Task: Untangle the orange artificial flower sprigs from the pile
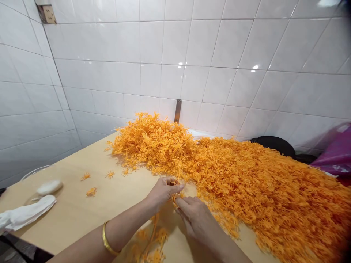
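Passage leftward over tabletop (pixel 72 223), orange heap (pixel 263 175) a barrier rightward

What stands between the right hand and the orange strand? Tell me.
Nothing visible does: the right hand is right at the orange strand, just below where the left hand pinches it. The orange heap lies beyond and to the right, not between.

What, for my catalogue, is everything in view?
Sprig pile: many, orange, centre, right
Loose sprigs: three apart, orange, left
Held strand: one, orange, centre
Blurred sprigs: uncountable, orange, bottom centre
Table: one, tan, beneath pile
Cloth: one, white, left edge
Oval object: one, white, left
Tiles: many, white, walls
Socket: one, beige, upper left
Metal strip: one, brown, behind pile
Disc: one, black, right rear
Bag-like item: one, purple, right
Bracelet: one, gold, left forearm
Left hand: one, centre
Right hand: one, centre
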